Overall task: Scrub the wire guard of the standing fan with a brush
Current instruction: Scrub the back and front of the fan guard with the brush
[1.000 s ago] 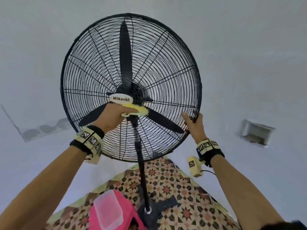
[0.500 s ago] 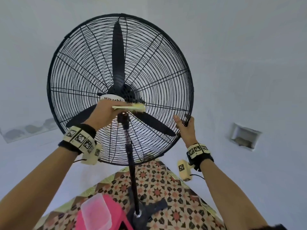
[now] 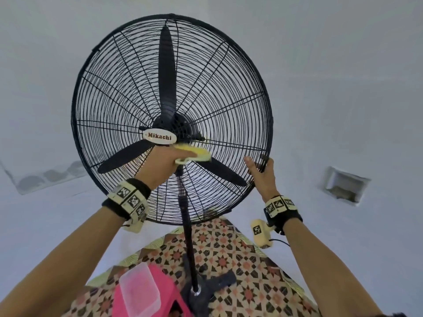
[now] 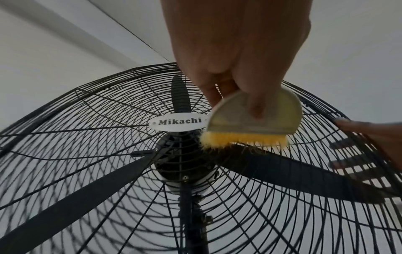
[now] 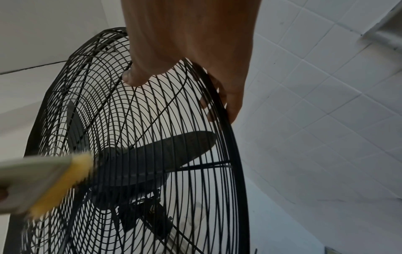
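The standing fan (image 3: 171, 117) is seen upright on a patterned tile floor (image 3: 240, 271), close to pale walls, its black pole (image 3: 187, 236) rising from a base between the person's forearms. The wire guard (image 3: 229, 92), the largest part and the surface to be scrubbed, is presented face-on; three dark blades (image 3: 167, 72) are at rest behind it, and a white oval badge (image 3: 159, 136) is fixed at the hub. A pink stool (image 3: 169, 291) carrying a clear plastic container (image 3: 139, 291) is noted on the floor, just left of the fan base. The right hand (image 3: 263, 177) is placed at the lower right rim of the guard: the thumb is laid on the front wires and the fingers (image 5: 236, 106) are wrapped round the rim to the back, so the guard is judged to be steadied. The left hand (image 3: 167, 161) is closed on the brush (image 4: 254, 118), fingers curled over its pale domed back; the yellow bristles (image 4: 243, 139) are pressed against the guard wires just right of and below the badge. Progress is judged as mid-scrub, with work concentrated near the hub. No foam, water or visible clean-versus-dirty contrast is recorded on the wires, so the portion already done cannot be told. The outer rings, the upper half and the rear guard are presumed still to be covered.
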Tool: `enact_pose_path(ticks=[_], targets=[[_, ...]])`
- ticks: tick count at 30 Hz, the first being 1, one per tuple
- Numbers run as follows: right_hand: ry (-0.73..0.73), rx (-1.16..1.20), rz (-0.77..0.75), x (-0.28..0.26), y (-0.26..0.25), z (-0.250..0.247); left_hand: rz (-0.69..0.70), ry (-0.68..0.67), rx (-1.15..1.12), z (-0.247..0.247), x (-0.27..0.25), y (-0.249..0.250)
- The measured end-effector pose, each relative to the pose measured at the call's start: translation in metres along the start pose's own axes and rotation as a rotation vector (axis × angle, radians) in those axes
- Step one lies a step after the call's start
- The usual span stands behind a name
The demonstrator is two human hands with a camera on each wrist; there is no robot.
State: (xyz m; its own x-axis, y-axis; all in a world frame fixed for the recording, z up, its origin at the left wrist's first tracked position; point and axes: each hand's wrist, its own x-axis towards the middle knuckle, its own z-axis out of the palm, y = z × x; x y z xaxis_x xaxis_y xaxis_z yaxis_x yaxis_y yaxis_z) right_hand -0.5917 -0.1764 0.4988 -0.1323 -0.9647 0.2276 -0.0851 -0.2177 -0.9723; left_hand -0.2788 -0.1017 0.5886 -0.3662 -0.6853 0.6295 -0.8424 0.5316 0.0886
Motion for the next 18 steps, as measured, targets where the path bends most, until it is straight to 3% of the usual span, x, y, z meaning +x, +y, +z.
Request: enact_pose_path(ticks=[4,9,15,18], targets=[[0.0,0.009,0.005,0.0,-0.002,0.001,-0.013,-0.088,0.004,-0.011,0.001,-0.006],[-0.016,-0.015,-0.002,-0.003,-0.003,0.0,0.054,0.107,-0.109,-0.021,0.02,0.001],[0.005,-0.018,0.001,-0.001,-0.005,0.0,-0.013,-0.129,0.017,-0.006,0.004,-0.004],[-0.004,-0.013,-0.001,-0.002,-0.004,0.001,0.029,0.018,-0.024,-0.018,0.015,0.003]])
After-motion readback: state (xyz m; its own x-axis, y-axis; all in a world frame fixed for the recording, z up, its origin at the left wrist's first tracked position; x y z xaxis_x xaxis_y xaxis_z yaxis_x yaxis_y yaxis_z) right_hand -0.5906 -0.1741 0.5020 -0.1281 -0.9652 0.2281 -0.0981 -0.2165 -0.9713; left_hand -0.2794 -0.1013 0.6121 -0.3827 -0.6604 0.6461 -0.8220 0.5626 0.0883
